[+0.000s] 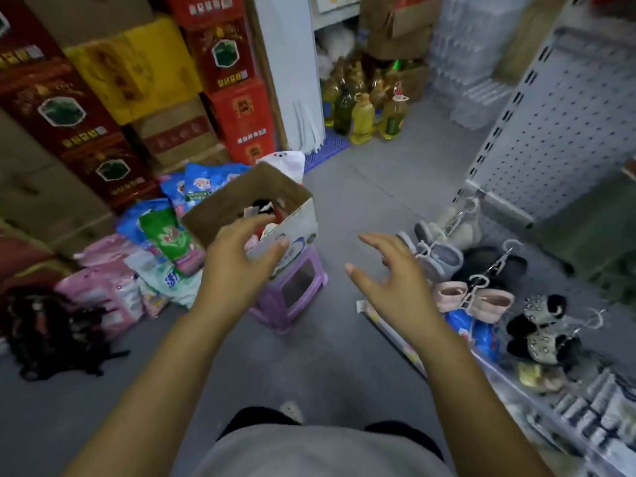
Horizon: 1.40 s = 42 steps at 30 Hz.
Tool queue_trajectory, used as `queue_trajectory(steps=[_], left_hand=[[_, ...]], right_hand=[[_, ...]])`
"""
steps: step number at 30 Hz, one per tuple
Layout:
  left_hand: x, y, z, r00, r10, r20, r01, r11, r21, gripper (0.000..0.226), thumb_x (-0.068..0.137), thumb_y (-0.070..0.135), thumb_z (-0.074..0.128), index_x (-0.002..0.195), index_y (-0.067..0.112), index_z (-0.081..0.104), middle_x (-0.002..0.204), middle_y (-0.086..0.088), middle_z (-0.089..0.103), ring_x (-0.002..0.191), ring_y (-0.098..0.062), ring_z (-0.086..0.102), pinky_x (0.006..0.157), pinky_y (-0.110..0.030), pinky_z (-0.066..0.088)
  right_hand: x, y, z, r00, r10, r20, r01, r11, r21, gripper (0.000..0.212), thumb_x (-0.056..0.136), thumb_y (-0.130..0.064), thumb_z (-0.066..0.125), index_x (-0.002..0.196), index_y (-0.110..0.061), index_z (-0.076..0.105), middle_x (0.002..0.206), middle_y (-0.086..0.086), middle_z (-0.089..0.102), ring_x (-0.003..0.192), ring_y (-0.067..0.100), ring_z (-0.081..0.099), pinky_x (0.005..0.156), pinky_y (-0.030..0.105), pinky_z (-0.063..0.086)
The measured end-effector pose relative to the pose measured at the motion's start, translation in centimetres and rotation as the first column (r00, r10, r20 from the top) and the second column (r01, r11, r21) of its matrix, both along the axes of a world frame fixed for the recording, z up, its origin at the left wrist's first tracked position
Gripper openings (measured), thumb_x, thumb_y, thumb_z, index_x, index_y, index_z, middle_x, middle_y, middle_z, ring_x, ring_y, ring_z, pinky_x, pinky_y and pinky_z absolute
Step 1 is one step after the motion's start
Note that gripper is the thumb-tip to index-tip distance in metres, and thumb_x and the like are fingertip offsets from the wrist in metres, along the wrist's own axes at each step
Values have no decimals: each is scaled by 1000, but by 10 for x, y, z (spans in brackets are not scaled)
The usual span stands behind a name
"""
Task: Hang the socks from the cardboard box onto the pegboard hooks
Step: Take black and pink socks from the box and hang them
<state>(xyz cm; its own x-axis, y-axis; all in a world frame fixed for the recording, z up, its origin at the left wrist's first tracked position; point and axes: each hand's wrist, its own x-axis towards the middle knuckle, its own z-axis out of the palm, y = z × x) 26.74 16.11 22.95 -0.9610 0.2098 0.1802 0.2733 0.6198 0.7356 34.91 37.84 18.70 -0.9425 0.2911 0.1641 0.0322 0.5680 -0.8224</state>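
**While both hands hang empty, the socks lie in the box**

As I look down through the head camera, my left hand (241,256) is at the near edge of the cardboard box (220,208). Its fingers are loosely curved over the open top and grip nothing. The thumb lies across the box's printed front wall, but I cannot tell whether it touches. My right hand (392,273) is spread in the air well to the right of the box, fingers apart and slightly bent, and it holds nothing either.

The box sits tilted on a purple plastic stool (292,290) on the grey floor. The socks (263,206) lie inside it as a dark and light jumble, too blurred for me to count. The white pegboard (550,132) stands at the far right, well apart from the box.

Below the pegboard, grey slippers (440,256), pink slippers (481,299) and black beaded slippers (543,332) lie clipped on hangers. Left of the stool are detergent bags (165,235), with stacked cartons (86,108) behind them. A dark backpack (51,332) lies on the floor at the far left. Oil bottles (361,118) stand at the back.
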Motion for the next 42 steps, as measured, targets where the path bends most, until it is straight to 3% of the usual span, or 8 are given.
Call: queue_trajectory(steps=[3,8,12,17,23,30,38,42], left_hand=[[-29,-38,-5,1000,11,27,-10,999,-34,37,90,31,75,125,18,71,127,5,68,121,-12,58,104,-32,45],[-55,-79,-39,987,127,96,-132,990,43,38,88,30,77,124,18,70,124,8,68,113,-4,56,94,-13,38],[-74,-101,-81,946,239,218,-242,970,-9,44,89,34,76,126,13,66,128,-2,66,116,-13,58,95,-22,42],[-100,-113,-127,838,362,408,-355,930,-95,49,89,33,76,128,6,61,127,-14,64,117,-28,59,84,-20,36],[-153,-100,-171,666,468,581,-460,871,-174,66,92,35,72,143,2,48,145,-17,53,131,-30,52,107,-34,42],[-224,-93,-229,490,582,649,-569,777,-268,62,97,35,65,145,1,45,143,-21,54,130,-34,52,105,-38,44],[-258,-102,-273,412,747,521,-780,585,-221,29,100,26,62,84,2,68,71,-8,66,67,-25,61,63,-35,48],[-258,-104,-278,402,757,515,-809,557,-186,24,98,20,65,81,4,72,71,-12,69,66,-25,65,65,-36,51]], right_hand=[[-35,-36,-2,994,68,90,-71,997,26,48,89,-28,76,134,-16,62,137,0,57,129,18,50,108,37,43],[-81,-70,-9,960,166,226,-190,978,86,49,89,-30,76,134,-16,62,140,-2,56,129,13,49,104,17,34],[-119,-83,-31,922,238,305,-277,956,91,44,90,-31,76,130,-16,66,139,0,58,129,17,51,109,31,41],[-181,-88,-70,837,345,424,-411,909,72,41,91,-36,73,127,-18,67,134,0,62,124,19,54,105,43,47],[-281,-78,-118,736,455,500,-555,829,63,38,89,-24,77,124,-13,69,128,3,66,115,15,58,96,25,45],[-412,-79,-179,581,555,595,-737,670,95,34,90,-24,76,121,-11,69,119,7,69,106,19,63,85,16,40],[-497,-136,-310,365,465,807,-723,688,-69,36,97,-26,65,130,-10,64,126,8,66,117,22,60,94,23,45],[-511,-158,-367,403,326,855,-540,839,-65,21,95,-16,60,113,-8,69,102,7,63,92,19,56,57,7,39]])
